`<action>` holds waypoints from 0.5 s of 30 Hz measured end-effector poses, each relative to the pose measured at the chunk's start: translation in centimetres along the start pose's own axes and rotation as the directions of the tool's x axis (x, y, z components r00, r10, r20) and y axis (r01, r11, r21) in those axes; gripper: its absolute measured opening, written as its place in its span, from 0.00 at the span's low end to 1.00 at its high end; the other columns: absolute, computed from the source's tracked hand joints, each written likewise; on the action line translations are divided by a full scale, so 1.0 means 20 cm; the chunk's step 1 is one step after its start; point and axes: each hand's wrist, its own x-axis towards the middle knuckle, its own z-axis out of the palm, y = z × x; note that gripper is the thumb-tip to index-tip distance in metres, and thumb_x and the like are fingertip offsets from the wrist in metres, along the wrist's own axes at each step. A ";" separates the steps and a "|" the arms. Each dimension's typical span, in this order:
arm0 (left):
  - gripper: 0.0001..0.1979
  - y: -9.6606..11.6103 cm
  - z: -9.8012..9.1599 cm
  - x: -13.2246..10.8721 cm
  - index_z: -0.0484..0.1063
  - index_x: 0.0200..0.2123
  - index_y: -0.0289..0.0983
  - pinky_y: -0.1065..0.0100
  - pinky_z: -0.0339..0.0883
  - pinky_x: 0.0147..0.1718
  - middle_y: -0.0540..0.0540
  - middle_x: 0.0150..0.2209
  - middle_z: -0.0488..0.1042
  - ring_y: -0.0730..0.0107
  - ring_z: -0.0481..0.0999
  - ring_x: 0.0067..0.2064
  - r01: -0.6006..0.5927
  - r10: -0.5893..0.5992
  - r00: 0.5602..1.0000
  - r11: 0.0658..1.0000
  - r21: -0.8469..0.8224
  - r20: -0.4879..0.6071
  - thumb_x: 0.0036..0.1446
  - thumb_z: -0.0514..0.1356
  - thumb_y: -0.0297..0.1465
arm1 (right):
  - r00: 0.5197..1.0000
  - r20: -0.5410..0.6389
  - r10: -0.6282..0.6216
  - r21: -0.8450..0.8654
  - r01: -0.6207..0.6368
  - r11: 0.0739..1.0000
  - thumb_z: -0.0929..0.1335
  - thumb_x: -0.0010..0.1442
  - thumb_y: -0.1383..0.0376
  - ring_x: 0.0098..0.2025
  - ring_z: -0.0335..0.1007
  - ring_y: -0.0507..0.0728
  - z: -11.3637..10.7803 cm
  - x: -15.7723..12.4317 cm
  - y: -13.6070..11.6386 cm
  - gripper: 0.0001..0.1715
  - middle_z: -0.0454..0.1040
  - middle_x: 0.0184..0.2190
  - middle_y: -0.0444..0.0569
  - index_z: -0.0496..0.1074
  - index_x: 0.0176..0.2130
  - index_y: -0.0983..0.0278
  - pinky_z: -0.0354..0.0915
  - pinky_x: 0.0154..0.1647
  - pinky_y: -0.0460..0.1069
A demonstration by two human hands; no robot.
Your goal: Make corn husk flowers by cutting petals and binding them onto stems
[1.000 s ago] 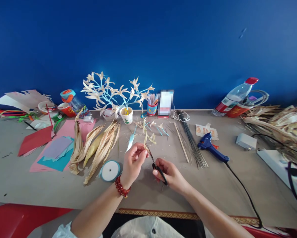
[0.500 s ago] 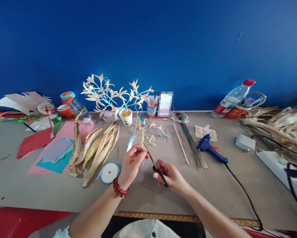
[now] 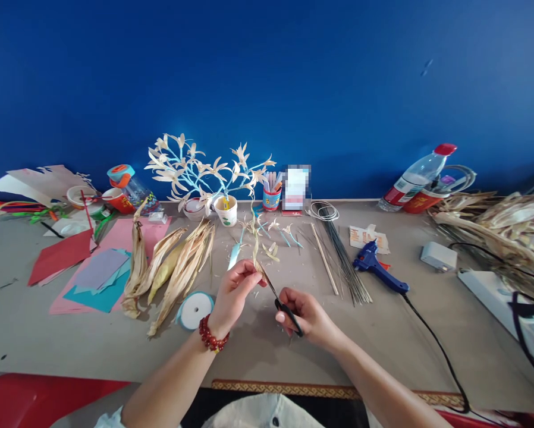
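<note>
My left hand pinches the lower end of a pale corn husk strip, which rises thin and slightly twisted above the fingers. Black-handled scissors are gripped in my right hand, their blades pointing up and left to the husk beside my left fingertips. Whether the blades are parted cannot be made out. Beyond my hands lie small husk flowers on blue stems and a few husk scraps. A roll of blue tape lies just left of my left wrist.
Dried corn husks and coloured paper lie to the left. Husk flowers stand at the back by a paper cup. Rightward are wires, a blue glue gun with its cord, a bottle and a power strip.
The husk strip's upper end has swung slightly to the right and stands straighter. Both hands keep nearly the same place, with the scissors still at the strip.
</note>
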 end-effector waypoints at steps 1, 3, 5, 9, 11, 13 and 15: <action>0.05 0.00 0.00 0.00 0.73 0.34 0.37 0.66 0.67 0.42 0.46 0.35 0.74 0.70 0.73 0.36 -0.001 0.001 1.000 1.000 0.002 0.007 0.61 0.60 0.31 | 1.000 0.007 0.000 0.008 0.000 1.000 0.74 0.48 0.41 0.19 0.58 0.48 0.00 0.00 -0.01 0.33 0.63 0.17 0.37 0.57 0.28 0.61 0.51 0.21 0.43; 0.05 0.01 0.00 0.00 0.72 0.33 0.37 0.67 0.67 0.41 0.47 0.34 0.74 0.70 0.73 0.36 -0.010 0.010 1.000 1.000 0.004 0.021 0.62 0.60 0.32 | 1.000 0.018 0.001 0.019 -0.001 1.000 0.74 0.47 0.40 0.20 0.59 0.48 0.00 -0.01 -0.02 0.34 0.64 0.18 0.37 0.57 0.28 0.61 0.52 0.22 0.43; 0.06 0.01 0.00 0.00 0.71 0.33 0.37 0.67 0.68 0.41 0.48 0.34 0.74 0.71 0.73 0.35 -0.030 0.029 0.999 0.999 0.012 0.032 0.62 0.60 0.32 | 1.000 0.021 -0.001 0.014 0.000 1.000 0.74 0.47 0.39 0.20 0.59 0.48 0.00 -0.01 -0.03 0.35 0.64 0.19 0.37 0.57 0.29 0.61 0.52 0.22 0.43; 0.07 0.02 0.01 0.00 0.71 0.33 0.37 0.67 0.68 0.41 0.48 0.34 0.74 0.70 0.73 0.35 -0.035 0.033 0.999 0.997 0.071 0.041 0.61 0.60 0.34 | 1.000 0.025 -0.004 0.004 0.004 1.000 0.74 0.46 0.38 0.21 0.59 0.48 0.00 -0.01 -0.04 0.36 0.64 0.19 0.38 0.57 0.29 0.61 0.52 0.23 0.43; 0.08 0.03 0.01 0.00 0.71 0.34 0.37 0.66 0.69 0.41 0.47 0.35 0.75 0.69 0.74 0.35 -0.016 0.012 0.999 0.995 0.103 0.036 0.60 0.61 0.36 | 1.000 0.018 -0.001 0.009 0.000 1.000 0.74 0.46 0.39 0.20 0.58 0.48 0.00 -0.01 -0.03 0.35 0.63 0.19 0.37 0.57 0.29 0.61 0.52 0.22 0.43; 0.09 0.04 0.01 -0.01 0.72 0.34 0.37 0.66 0.69 0.41 0.46 0.35 0.75 0.68 0.74 0.36 -0.001 -0.003 0.999 0.993 0.117 0.034 0.60 0.61 0.37 | 1.000 0.012 0.000 0.010 0.000 1.000 0.74 0.46 0.39 0.20 0.58 0.48 0.00 -0.01 -0.02 0.35 0.63 0.18 0.37 0.58 0.29 0.61 0.52 0.22 0.43; 0.08 0.04 0.01 -0.01 0.72 0.35 0.38 0.66 0.69 0.41 0.46 0.35 0.75 0.68 0.74 0.36 0.001 -0.005 0.999 0.994 0.106 0.036 0.60 0.61 0.37 | 1.000 0.010 -0.001 0.008 0.001 1.000 0.74 0.47 0.40 0.20 0.58 0.48 0.00 0.00 -0.01 0.34 0.63 0.18 0.37 0.58 0.29 0.61 0.51 0.22 0.43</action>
